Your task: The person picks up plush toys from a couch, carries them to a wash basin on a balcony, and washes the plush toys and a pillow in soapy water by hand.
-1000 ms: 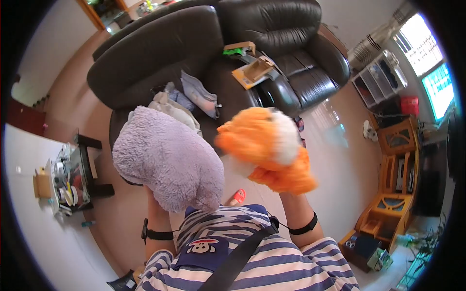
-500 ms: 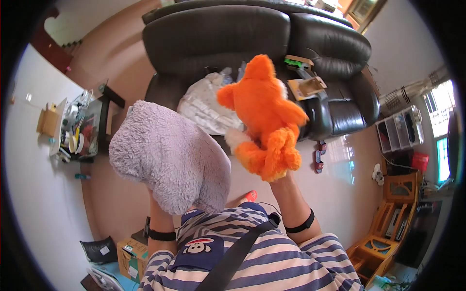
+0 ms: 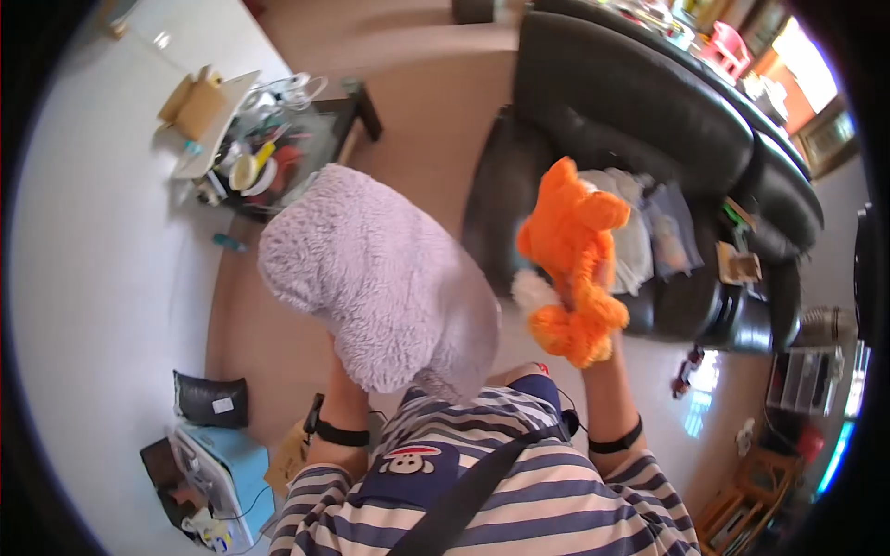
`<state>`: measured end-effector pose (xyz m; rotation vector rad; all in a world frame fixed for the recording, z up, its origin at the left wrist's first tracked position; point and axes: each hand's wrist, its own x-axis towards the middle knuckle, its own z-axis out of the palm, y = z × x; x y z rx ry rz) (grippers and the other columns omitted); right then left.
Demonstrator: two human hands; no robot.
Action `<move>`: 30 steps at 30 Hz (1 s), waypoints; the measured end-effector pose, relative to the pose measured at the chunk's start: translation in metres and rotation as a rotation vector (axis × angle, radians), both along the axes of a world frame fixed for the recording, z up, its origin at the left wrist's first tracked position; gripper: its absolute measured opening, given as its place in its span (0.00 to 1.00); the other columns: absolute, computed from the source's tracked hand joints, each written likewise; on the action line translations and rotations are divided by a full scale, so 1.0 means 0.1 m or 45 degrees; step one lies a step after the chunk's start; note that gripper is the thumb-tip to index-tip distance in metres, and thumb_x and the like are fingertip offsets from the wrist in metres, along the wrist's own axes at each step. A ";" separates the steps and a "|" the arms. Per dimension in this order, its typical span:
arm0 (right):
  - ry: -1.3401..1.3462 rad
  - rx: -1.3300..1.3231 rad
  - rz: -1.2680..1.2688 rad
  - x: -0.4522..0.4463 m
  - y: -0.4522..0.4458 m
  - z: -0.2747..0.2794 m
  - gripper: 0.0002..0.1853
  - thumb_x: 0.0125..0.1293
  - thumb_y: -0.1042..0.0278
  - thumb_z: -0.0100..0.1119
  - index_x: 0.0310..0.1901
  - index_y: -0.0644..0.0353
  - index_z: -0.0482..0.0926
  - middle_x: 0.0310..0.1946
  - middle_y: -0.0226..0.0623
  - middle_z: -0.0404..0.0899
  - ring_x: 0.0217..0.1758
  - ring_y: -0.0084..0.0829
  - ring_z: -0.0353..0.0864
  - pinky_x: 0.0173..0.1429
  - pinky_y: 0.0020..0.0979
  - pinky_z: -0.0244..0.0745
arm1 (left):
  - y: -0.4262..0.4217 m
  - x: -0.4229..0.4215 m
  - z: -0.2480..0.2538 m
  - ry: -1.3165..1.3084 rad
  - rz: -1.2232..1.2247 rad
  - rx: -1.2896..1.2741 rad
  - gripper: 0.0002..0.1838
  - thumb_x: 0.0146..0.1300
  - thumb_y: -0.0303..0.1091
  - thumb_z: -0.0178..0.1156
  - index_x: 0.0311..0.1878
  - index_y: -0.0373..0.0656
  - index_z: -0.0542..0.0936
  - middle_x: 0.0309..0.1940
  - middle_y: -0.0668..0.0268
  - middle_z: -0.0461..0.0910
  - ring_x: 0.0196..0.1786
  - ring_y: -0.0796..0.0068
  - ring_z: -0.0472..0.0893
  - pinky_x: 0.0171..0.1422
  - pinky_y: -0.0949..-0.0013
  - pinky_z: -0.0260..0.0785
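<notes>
A fluffy light grey plush cushion (image 3: 380, 269) is held up in front of me on the left. My left hand is hidden behind it; only the forearm (image 3: 345, 403) with a black band shows below. To its right, my right hand holds up an orange plush toy (image 3: 575, 259) with pointed ears and a white-tipped tail. The toy's lower part covers that hand's fingers, and the right forearm (image 3: 612, 398) comes up beneath it. Cushion and toy are apart from each other.
A dark leather sofa (image 3: 640, 93) stands ahead to the right, with white cloth (image 3: 635, 255), a plastic bag (image 3: 672, 232) and an opened box (image 3: 739, 264) on it. A cluttered low table (image 3: 320, 130) is at left. A black cushion (image 3: 211, 398) and light blue box (image 3: 246, 454) lie lower left.
My view has turned left, so the sofa has shifted right and the cluttered table is nearer the middle. Both plush things stay in my hands; the orange toy has twisted and appears farther right.
</notes>
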<state>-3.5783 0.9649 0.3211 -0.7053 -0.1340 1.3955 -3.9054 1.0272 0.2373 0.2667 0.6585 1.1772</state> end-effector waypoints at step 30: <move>-0.778 0.158 0.247 0.37 4.00 -0.25 0.60 0.47 0.41 0.75 0.74 0.60 0.48 0.69 0.39 0.59 0.71 0.34 0.60 0.70 0.35 0.58 | 4.13 1.45 1.32 1.948 0.138 1.218 0.40 0.35 0.41 0.79 0.51 0.38 0.69 0.43 0.52 0.67 0.47 0.50 0.70 0.49 0.52 0.66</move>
